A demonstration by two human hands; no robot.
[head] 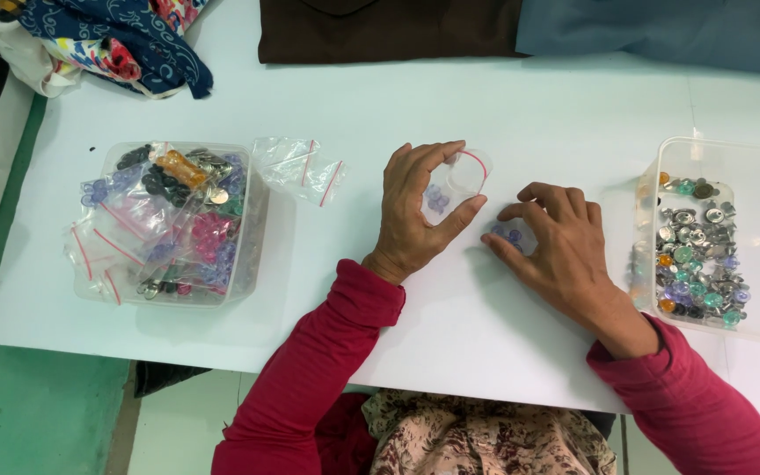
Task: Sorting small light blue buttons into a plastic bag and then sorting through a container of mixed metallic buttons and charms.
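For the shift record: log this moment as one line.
left hand: holds small clear bag open | right hand: fingertips on purple buttons | table: two button tubs

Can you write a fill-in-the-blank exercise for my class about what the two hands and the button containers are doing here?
1. The left hand holds a small clear plastic ____ with a red strip.
2. The right hand gathers small ____ buttons on the white table.
3. The clear plastic tub of loose mixed buttons stands to the person's ____.

Missing words: bag; purple; right
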